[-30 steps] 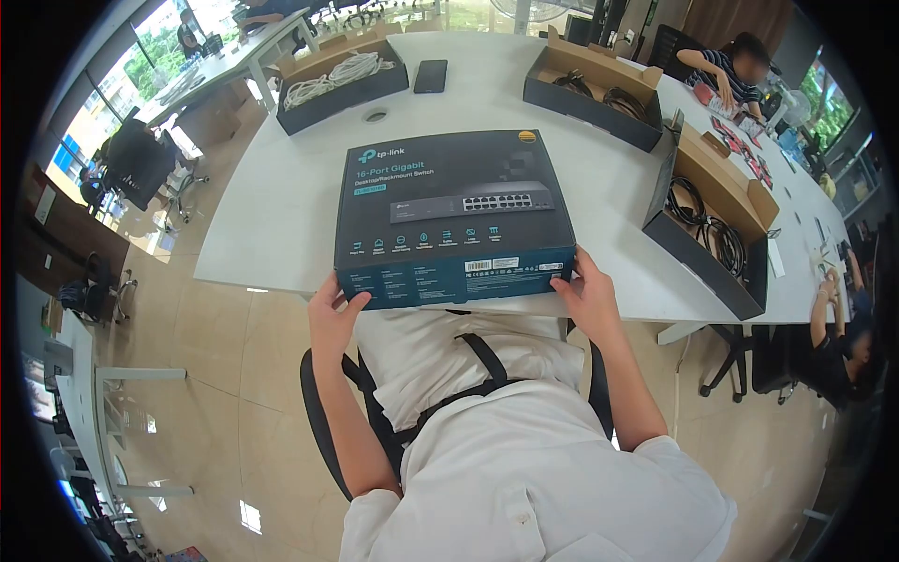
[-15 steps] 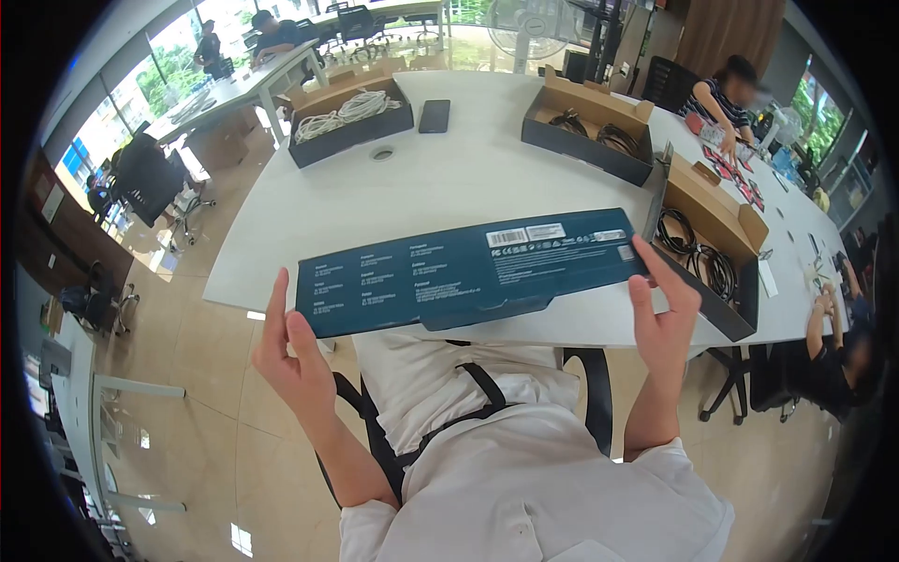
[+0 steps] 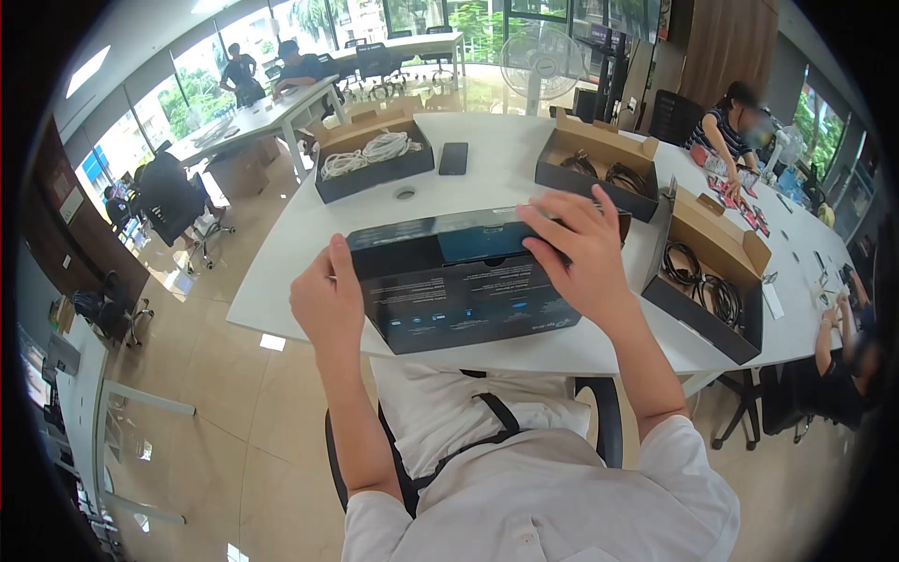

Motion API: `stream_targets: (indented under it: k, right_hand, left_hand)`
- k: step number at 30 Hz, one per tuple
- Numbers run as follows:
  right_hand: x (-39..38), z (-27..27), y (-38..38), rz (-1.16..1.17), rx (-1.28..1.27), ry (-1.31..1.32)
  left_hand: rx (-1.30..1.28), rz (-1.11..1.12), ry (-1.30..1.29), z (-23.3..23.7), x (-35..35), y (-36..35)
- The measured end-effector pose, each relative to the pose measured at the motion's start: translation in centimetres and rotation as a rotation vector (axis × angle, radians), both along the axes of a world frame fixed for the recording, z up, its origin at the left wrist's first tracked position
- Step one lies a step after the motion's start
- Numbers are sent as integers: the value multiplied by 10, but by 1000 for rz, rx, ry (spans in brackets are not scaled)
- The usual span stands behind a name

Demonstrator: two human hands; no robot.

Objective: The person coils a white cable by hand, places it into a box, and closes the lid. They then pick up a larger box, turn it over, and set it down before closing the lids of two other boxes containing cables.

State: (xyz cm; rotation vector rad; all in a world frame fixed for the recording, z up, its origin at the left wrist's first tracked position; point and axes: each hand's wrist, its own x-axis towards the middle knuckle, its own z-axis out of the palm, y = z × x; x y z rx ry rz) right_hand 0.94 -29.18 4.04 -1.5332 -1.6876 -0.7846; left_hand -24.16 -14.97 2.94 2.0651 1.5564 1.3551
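Note:
A long dark box [image 3: 468,304] with a teal panel and small printed text stands at the near edge of the white table, its large printed face toward me. My left hand [image 3: 328,290] grips its left end, thumb on the top edge. Over the upper right part lies my right hand [image 3: 582,251], fingers spread, touching the top edge near the flap. Whether the box holds anything is hidden.
On the white table [image 3: 468,187] are an open box of white cables [image 3: 375,159], a dark phone [image 3: 453,158], and two open boxes of black cables [image 3: 599,169] [image 3: 707,281]. A person [image 3: 726,131] sits at the right; another person's hands [image 3: 833,314] show lower right.
The box has turned from its teal text side to its dark printed face. My right hand has moved from its right end onto the top. The view has shifted slightly.

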Motion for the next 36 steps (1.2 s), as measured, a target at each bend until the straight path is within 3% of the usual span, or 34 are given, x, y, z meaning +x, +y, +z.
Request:
stream_targets:
  k: [13,25,36]
  right_hand:
    - [5,-12,19,77,40,73]
    - [-9,-30,0,118,22,42]
    - [-17,-53,-25,110,162,82]
  left_hand:
    - [83,-179,-298,-24,7,19]
    - [-201,-448,-496,-53,-10,17]
    - [-277,-395,-535,-69,-23,-3]
